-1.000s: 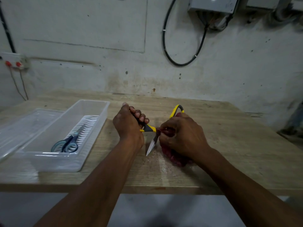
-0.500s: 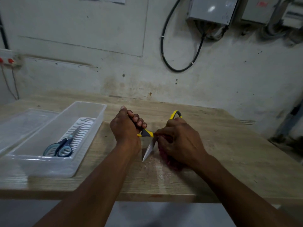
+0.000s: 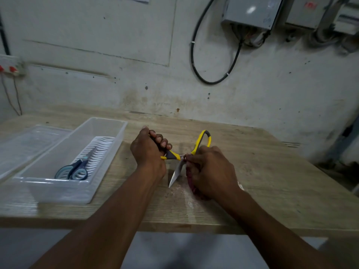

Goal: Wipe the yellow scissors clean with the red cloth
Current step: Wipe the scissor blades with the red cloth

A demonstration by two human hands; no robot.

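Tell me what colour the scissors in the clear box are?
Dark blue and light blue scissors, seen from the head view.

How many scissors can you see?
2. The yellow scissors are held open over the table, between the left hand and right hand. The blue scissors lie in the clear tray at left.

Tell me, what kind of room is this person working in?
Probably a workshop or utility room. A plain wooden workbench stands against a stained, bare plaster wall, and grey metal electrical boxes with a looping black cable hang above it.
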